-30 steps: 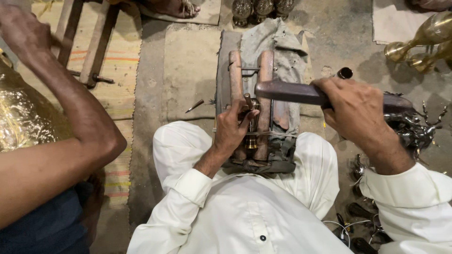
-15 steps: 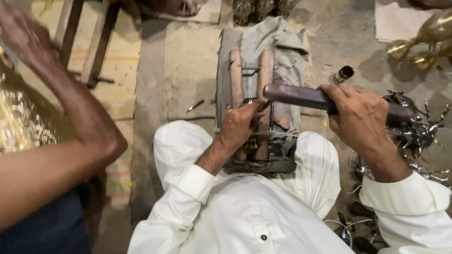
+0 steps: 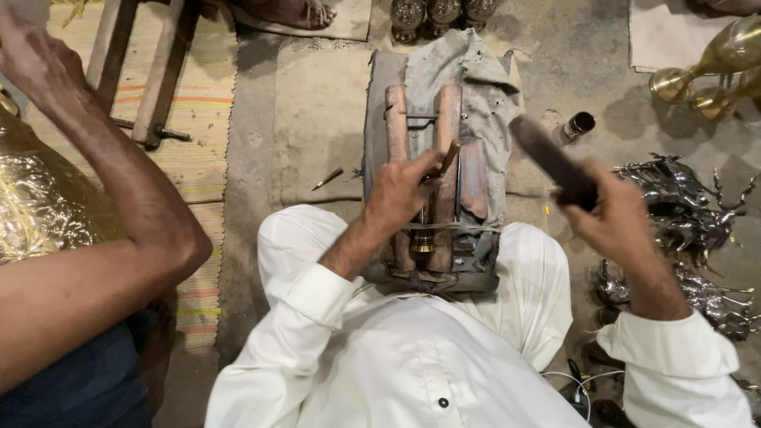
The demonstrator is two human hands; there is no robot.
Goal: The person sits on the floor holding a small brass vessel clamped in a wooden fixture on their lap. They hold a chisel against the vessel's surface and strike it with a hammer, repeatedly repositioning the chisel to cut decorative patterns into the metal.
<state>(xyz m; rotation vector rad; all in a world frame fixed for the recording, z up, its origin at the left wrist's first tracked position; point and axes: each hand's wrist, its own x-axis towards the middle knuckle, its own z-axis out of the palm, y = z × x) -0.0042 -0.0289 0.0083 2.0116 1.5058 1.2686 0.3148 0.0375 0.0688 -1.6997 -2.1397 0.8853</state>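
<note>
Two hands | left hand (image 3: 403, 192) closed, pinching small brass piece (image 3: 449, 157) on wooden clamp (image 3: 396, 119) | right hand (image 3: 610, 212) fisted around dark mallet (image 3: 547, 158)

The right hand (image 3: 614, 218) had swung its dark, flat wooden mallet (image 3: 551, 162) away. A second earlier the mallet lay level across the two upright wooden bars of the clamp block (image 3: 420, 158), its head over the small brass piece (image 3: 422, 238) wedged between them. Half a second earlier it had lifted slightly and tilted. Now it stood off to the right of the block, raised and angled up to the left, clear of the grey cloth (image 3: 483, 87). The left hand (image 3: 404, 190) had shifted a little upward on the bars, fingers spread. The neighbouring person's arm (image 3: 119, 182) had moved slightly leftward.
</note>
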